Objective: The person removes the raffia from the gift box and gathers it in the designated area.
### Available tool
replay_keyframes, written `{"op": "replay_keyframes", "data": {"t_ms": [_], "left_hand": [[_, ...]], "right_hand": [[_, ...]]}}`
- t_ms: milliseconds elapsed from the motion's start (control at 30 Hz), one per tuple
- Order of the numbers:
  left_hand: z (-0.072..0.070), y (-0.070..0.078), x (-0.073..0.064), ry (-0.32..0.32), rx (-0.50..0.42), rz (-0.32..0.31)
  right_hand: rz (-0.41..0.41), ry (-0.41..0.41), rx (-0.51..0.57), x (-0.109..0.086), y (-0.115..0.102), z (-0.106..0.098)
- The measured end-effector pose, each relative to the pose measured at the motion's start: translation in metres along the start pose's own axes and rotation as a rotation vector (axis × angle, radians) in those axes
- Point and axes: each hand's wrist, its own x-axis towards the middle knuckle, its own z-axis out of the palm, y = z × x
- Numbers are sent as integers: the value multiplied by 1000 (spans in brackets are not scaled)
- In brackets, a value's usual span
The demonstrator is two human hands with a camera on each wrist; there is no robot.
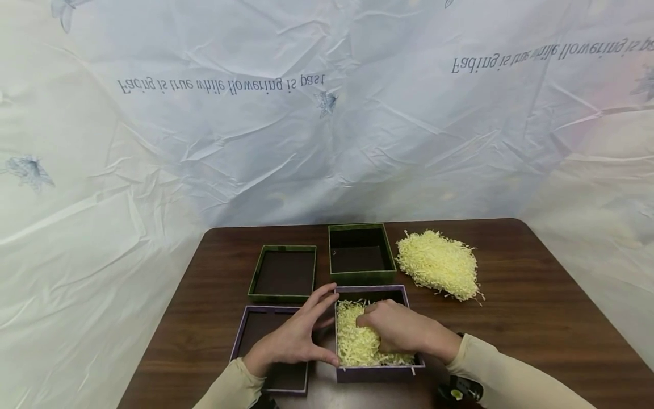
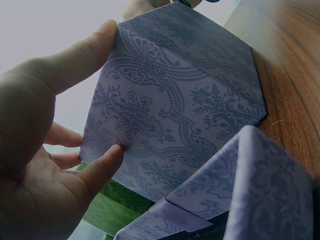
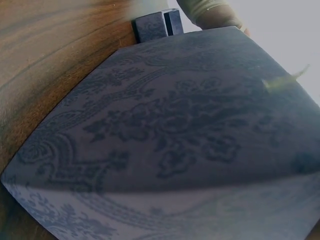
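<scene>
Pale yellow shredded paper (image 1: 352, 341) fills much of a purple patterned box (image 1: 375, 375). My right hand (image 1: 398, 329) reaches down into this box and touches the shreds, its fingertips hidden among them; I cannot tell whether they grasp any. Along the box's left side, my left hand (image 1: 296, 335) spreads its fingers and thumb. In the left wrist view the left hand (image 2: 55, 125) has fingertips against the patterned wall (image 2: 150, 110) and its thumb at a corner. The right wrist view shows the box's outer wall (image 3: 165, 120), with the right hand out of sight behind it.
A purple lid (image 1: 271, 372) lies under the left forearm. Behind it sits a green-rimmed lid (image 1: 255, 298), with a green box (image 1: 363, 277) to its right. A loose heap of yellow shredded paper (image 1: 439, 264) lies at the back right of the wooden table (image 1: 531, 318).
</scene>
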Motion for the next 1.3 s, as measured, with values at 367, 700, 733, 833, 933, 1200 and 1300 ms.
{"op": "replay_keyframes", "data": {"t_ms": [367, 700, 733, 833, 933, 1200, 1300], "left_hand": [[-1, -1, 0, -5, -2, -1], [-1, -2, 0, -9, -7, 3], [0, -2, 0, -9, -7, 6], [0, -3, 0, -12, -10, 22], [0, -4, 0, -11, -16, 29], [0, -3, 1, -10, -24, 12], [0, -4, 0, -11, -24, 20]], "right_hand": [[-16, 15, -5, -2, 1, -6], [2, 19, 8, -4, 1, -10], [3, 20, 12, -4, 2, -10], [5, 29, 19, -5, 3, -11], [0, 44, 20, -6, 5, -13], [-22, 90, -8, -6, 4, -16], [-25, 99, -5, -6, 4, -18]]}}
